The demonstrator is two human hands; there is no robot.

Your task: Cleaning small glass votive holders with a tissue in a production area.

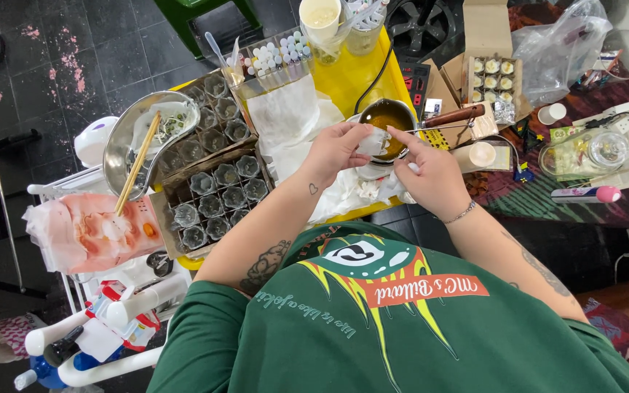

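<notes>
**Both hands at the small pot**

Seen from above, over a yellow table (351, 80). Left hand (336, 149) pinching a small white piece (374, 142) — paper or tissue, hard to tell which — between thumb and fingertips, right at the rim of a small metal pot (391, 120) holding amber liquid. Right hand (434, 175) just beside it, forefinger stretched to the same white piece, remaining fingers curled over crumpled white tissue (362, 191); whether clenched on that tissue cannot be told. Pot resting near the table's right edge, wooden handle (454, 115) pointing right.

To the left, cardboard trays (216, 193) of small empty glass cups in a divided grid. Further left, a steel bowl (143, 138) with a pair of wooden chopsticks (137, 166) leaning in it. At the table's far end, a tall cup of pale liquid (320, 16). Off to the right — an open carton (495, 76) of filled cups, well apart from the hands.
</notes>
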